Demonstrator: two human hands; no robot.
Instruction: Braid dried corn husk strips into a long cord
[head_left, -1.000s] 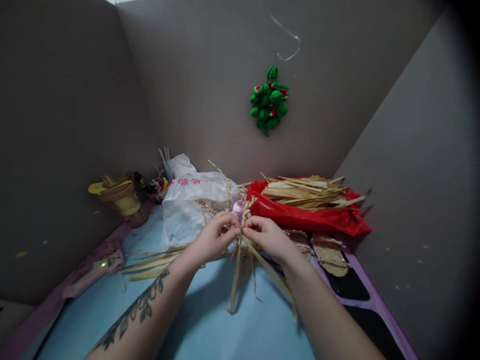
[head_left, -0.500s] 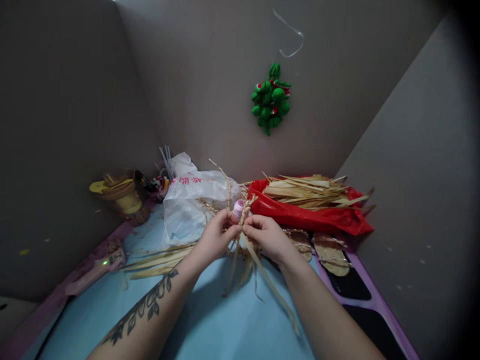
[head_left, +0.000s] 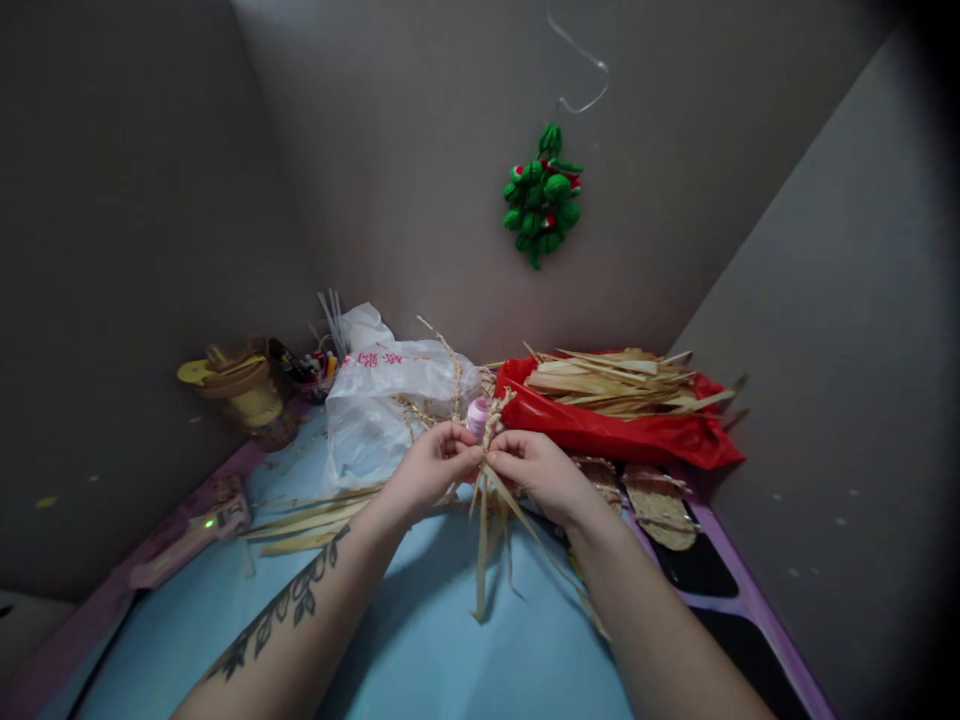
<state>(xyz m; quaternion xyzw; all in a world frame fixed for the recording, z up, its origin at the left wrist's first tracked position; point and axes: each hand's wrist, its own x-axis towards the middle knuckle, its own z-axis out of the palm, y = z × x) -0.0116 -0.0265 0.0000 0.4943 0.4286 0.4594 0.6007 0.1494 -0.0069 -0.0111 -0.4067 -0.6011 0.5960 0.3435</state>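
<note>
Above smooth light-blue tabletop [head_left: 442, 640], pinching braided beige straw-like cord [head_left: 493, 422] with left hand [head_left: 435, 467] and right hand [head_left: 538, 472], near shiny red plastic bag [head_left: 600, 430].

The straw braid [head_left: 493, 418] is pale tan, made of flat dry strips, its plaited part short and knobbly with a stubby, uneven tip that leans up and slightly to the right. It is held off the table, its middle pinched between the left hand [head_left: 442, 462] and the right hand [head_left: 534, 470]. Below the pinch the loose strands [head_left: 481, 565] fan downward unplaited, one hanging nearly straight, a longer one slanting right; the exact crossing seems hidden behind the fingertips.
</note>
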